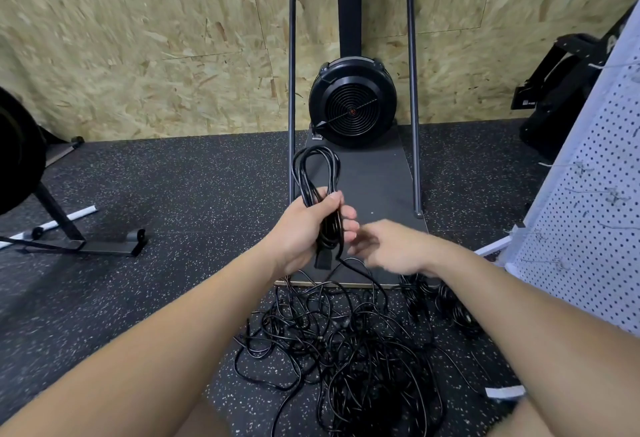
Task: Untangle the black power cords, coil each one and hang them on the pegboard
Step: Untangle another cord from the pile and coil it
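Note:
My left hand [308,229] grips a partly coiled black power cord [313,173], whose loops stand up above my fist. A plug end hangs just below the hand, and one strand trails down to the floor. My right hand [391,246] hovers just right of the left one, blurred, fingers loosely extended and holding nothing. A large tangled pile of black cords [346,343] lies on the floor below my hands. Two coiled bundles [446,301] lie on the floor right of the pile. The white pegboard [595,211] with metal hooks stands at the right edge.
A black fan machine [352,104] with a grey tube frame and dark platform [377,177] stands straight ahead against the chipboard wall. Gym equipment legs [62,229] sit at left. A black bag [561,90] rests behind the pegboard. The floor is speckled black rubber.

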{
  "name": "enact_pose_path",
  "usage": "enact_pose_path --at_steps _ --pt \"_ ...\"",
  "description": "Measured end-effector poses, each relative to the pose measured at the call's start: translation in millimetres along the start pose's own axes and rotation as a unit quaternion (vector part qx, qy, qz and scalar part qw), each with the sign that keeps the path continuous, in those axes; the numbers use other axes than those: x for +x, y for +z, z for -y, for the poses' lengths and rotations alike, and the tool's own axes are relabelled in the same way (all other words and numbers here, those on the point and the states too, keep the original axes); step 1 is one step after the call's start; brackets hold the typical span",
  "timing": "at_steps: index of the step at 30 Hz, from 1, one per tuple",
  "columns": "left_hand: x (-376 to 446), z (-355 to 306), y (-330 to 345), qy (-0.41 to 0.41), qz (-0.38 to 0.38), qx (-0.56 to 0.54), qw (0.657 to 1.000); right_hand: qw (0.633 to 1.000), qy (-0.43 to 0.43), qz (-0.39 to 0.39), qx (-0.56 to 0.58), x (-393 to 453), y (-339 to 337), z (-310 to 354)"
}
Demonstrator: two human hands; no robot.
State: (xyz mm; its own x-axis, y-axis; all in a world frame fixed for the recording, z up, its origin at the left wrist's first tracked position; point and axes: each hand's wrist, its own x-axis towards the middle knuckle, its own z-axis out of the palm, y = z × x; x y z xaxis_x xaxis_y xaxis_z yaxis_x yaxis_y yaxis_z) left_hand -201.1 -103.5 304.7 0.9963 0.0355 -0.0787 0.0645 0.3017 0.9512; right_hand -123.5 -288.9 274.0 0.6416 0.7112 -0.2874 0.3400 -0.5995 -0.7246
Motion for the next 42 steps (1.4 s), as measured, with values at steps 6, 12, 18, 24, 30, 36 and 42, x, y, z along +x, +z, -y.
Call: enact_pose_path --at_steps 6,12,18,24,30,36,42 --pt "7.6 -5.4 -8.4 0.048 -0.057 -0.067 0.995 0.997 -0.035 0.064 0.022 0.0 10.6 4.0" --pt "12.7 -12.0 -23.7 0.081 -0.112 -0.103 0.985 0.987 -0.071 0.113 0.092 -1.0 22.2 15.2" --pt "22.7 -12.0 -46.9 0.098 -0.194 -0.085 0.972 0.991 -0.063 0.03 0.118 -8.0 13.8 25.8" --pt "20.6 -11.3 -59.7 0.065 -0.228 0.068 0.969 0.966 -0.138 -0.214 0.045 -18.1 -13.9 31.4" --pt "1.7 -1.3 -26.0 -0.054 -0.067 0.131 0.988 0.951 -0.161 -0.265 0.007 -24.5 -7.5 45.8" --pt "-7.1 11.7 -2.3 -0.069 0.098 0.089 0.989 0.952 -0.028 -0.3 0.046 -22.7 -8.0 48.4" --pt "-5.1 10.1 -7.9 -0.048 0.114 0.048 0.991 0.964 0.001 -0.175 0.202 -19.7 -17.6 24.2"
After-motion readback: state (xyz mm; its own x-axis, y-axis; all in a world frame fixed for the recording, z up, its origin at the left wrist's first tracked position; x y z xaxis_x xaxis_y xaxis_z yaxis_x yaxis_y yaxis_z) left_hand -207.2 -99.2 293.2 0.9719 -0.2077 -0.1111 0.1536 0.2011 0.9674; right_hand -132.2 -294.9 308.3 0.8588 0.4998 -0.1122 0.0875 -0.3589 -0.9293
